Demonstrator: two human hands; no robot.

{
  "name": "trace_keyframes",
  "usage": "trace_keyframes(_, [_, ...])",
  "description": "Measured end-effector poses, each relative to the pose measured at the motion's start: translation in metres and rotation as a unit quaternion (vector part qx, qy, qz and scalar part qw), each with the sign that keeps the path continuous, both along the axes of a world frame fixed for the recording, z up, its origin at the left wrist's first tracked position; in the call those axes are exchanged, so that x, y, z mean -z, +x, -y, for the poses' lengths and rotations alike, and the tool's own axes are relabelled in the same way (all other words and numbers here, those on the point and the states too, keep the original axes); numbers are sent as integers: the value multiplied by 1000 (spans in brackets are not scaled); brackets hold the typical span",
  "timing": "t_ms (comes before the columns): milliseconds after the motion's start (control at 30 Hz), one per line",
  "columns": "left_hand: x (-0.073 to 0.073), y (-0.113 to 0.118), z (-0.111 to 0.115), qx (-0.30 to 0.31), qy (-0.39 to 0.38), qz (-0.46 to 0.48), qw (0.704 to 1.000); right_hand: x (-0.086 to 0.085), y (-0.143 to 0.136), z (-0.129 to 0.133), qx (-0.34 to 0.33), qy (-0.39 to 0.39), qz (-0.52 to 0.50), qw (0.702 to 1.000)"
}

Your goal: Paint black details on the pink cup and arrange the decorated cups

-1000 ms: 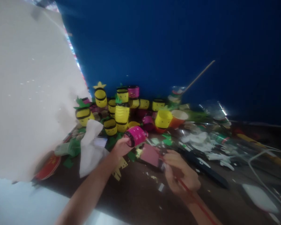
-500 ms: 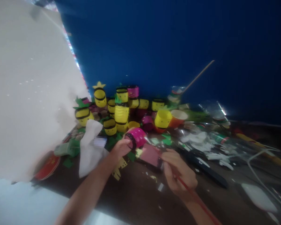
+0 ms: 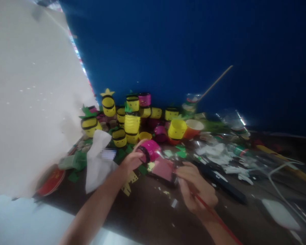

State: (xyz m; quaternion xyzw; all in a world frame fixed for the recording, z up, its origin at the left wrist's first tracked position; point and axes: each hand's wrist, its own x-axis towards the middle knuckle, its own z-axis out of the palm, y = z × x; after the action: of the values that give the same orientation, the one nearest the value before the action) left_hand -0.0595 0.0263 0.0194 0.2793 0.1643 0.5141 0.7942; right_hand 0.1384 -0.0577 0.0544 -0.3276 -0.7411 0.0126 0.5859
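Note:
My left hand (image 3: 133,160) is closed round a magenta cup (image 3: 153,149) with a black rim, tilted on its side above the table. Between the fingers of my right hand (image 3: 196,185) is a long, thin, red-handled brush (image 3: 207,206). Its handle runs back under my forearm, and its tip is too blurred to make out. A pink, flat-topped block or box (image 3: 163,169) lies just below the cup, close to my right fingertips.
Yellow cups with black bands (image 3: 132,124) stand stacked behind my hands. White cloth (image 3: 98,163) and a red round container (image 3: 51,180) are at left. A dark flat tool (image 3: 228,187), white scraps (image 3: 218,153) and a white cable (image 3: 275,183) lie at right.
The magenta cup has turned slightly in my left hand and shifted a little to the right. My right hand has moved very slightly right, still gripping the red-handled brush.

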Motion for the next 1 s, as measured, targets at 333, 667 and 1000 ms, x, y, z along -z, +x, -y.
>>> trace_keyframes(333, [1, 1, -3, 10, 29, -17, 999, -3, 0, 2, 27, 2, -20, 999])
trace_keyframes(667, [4, -1, -2, 11, 34, -12, 999, -3, 7, 1, -19, -11, -37, 999])
trace_keyframes(1000, [7, -1, -3, 14, 40, -24, 999, -5, -1, 2, 3, -26, -12, 1000])
